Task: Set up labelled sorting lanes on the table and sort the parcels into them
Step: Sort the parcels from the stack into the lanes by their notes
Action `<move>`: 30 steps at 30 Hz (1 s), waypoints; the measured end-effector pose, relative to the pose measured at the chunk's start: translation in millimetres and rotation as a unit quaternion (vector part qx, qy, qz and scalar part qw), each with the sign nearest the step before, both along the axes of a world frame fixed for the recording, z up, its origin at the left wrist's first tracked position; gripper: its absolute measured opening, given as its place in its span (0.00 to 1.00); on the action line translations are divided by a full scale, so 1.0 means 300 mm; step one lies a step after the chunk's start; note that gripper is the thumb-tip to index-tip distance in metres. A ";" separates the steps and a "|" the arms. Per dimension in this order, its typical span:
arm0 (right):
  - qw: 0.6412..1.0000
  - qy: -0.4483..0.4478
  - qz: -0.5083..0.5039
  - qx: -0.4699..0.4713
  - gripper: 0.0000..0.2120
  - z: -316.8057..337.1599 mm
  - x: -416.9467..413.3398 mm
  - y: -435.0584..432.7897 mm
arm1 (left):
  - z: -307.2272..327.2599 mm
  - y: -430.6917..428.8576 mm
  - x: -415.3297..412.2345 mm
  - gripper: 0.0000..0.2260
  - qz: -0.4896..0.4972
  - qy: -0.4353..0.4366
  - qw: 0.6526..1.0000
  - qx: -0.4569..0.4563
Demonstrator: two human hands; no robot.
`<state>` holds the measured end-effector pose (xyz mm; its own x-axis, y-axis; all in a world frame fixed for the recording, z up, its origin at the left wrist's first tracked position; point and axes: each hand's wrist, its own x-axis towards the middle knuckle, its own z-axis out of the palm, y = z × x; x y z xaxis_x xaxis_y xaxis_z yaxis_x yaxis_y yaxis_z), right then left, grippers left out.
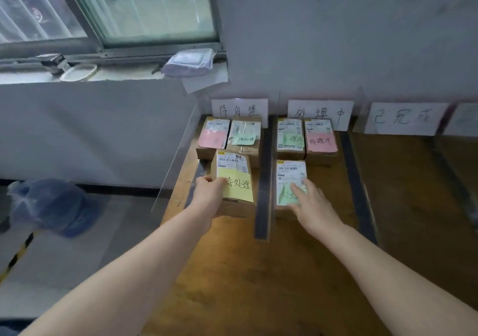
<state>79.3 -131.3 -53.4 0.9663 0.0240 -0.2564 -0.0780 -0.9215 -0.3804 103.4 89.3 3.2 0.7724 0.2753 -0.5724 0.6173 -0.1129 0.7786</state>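
Both of my bare forearms reach out over the brown worktop (pixel 305 271) toward the parcels at its far end. My left hand (pixel 210 189) has its grip closed on the near left corner of a cardboard parcel with a yellow note (pixel 236 180), thumb on top of the note, fingers hidden below; the parcel looks tilted up a little at my side. It sits in the left lane, just in front of 2 boxes set side by side: a parcel with a pink note (pixel 212 139) and a parcel with a green note (pixel 244 139). My right hand (pixel 314 205) lies flat and spread on a parcel with a pale green note (pixel 291 180) in the middle lane, fingers pressing its top, holding nothing. Behind it stand 2 more boxes, a green-note one (pixel 290 139) and a pink-note one (pixel 320 140). A dark tape strip (pixel 264 180) divides the left lane from the middle one, and a second tape strip (pixel 355 180) marks the middle lane's right side. Against the wall lean 3 handwritten white signs: the left sign (pixel 239 109), the middle sign (pixel 320 113) and the right sign (pixel 403 118). The lane under the right sign holds no parcel.
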 end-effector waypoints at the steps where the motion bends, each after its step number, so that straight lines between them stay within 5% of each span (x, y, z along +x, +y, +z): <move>1: 1.000 -0.002 -0.007 -0.003 0.28 0.001 0.018 0.016 | -0.007 0.014 0.015 0.16 -0.007 0.001 1.000 0.000; 8: 0.996 -0.030 -0.075 -0.039 0.23 0.012 0.068 0.067 | -0.019 0.092 0.093 0.16 -0.049 0.005 0.999 0.002; 12: 0.981 -0.178 -0.081 -0.008 0.21 0.118 0.083 0.128 | -0.023 0.124 0.098 0.15 -0.054 0.013 0.998 -0.001; 15: 0.958 -0.281 0.016 0.056 0.19 0.226 0.083 0.254 | -0.024 0.142 0.098 0.14 -0.051 0.014 0.999 -0.001; 21: 0.995 -0.012 0.090 0.047 0.26 0.191 0.118 0.509 | -0.068 0.200 0.132 0.15 -0.024 0.032 0.999 0.022; 25: 0.993 0.030 0.072 0.085 0.28 0.129 0.128 0.562 | -0.084 0.227 0.149 0.15 -0.030 0.030 0.997 0.065; 30: 0.993 0.054 0.069 0.076 0.29 0.071 0.127 0.576 | -0.114 0.226 0.140 0.15 -0.150 -0.005 0.966 0.209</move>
